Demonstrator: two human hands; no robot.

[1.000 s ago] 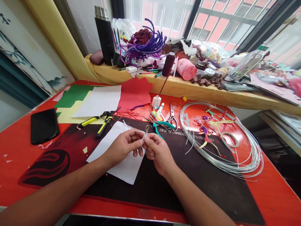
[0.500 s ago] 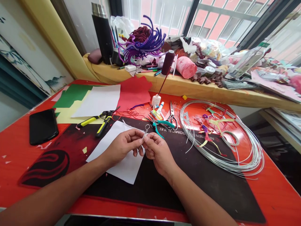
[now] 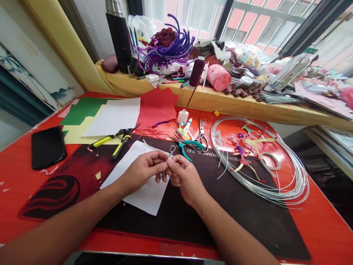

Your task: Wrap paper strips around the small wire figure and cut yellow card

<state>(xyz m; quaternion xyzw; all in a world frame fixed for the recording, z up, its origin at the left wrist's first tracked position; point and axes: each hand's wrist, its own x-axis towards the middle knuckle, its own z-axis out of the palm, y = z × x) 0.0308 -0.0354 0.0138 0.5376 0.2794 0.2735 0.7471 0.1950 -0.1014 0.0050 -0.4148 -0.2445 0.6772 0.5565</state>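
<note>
Between my two hands is a small twisted wire figure (image 3: 172, 149), with a loop at its top and thin wire ends sticking out to the sides. The fingertips of my left hand (image 3: 147, 167) pinch it from the left. Thumb and fingers of my right hand (image 3: 183, 173) close on it from the right, close against the left fingertips, which hide its middle. Beneath the hands a white sheet of paper (image 3: 146, 200) lies on the black desk mat (image 3: 231, 217). Just beyond them lie teal-handled pliers (image 3: 190, 145).
A coil of silver wire (image 3: 299, 176) lies at right, around small paper-wrapped figures (image 3: 242, 154). Scissors (image 3: 202, 132), a glue bottle (image 3: 183, 116) and yellow-black wire strippers (image 3: 121, 143) are farther back. Left are a phone (image 3: 48, 147) and coloured paper (image 3: 82, 112). The sill holds craft supplies.
Both hands keep their pinch on the wire figure, with barely any finger movement. The whole view has shifted very slightly.
</note>
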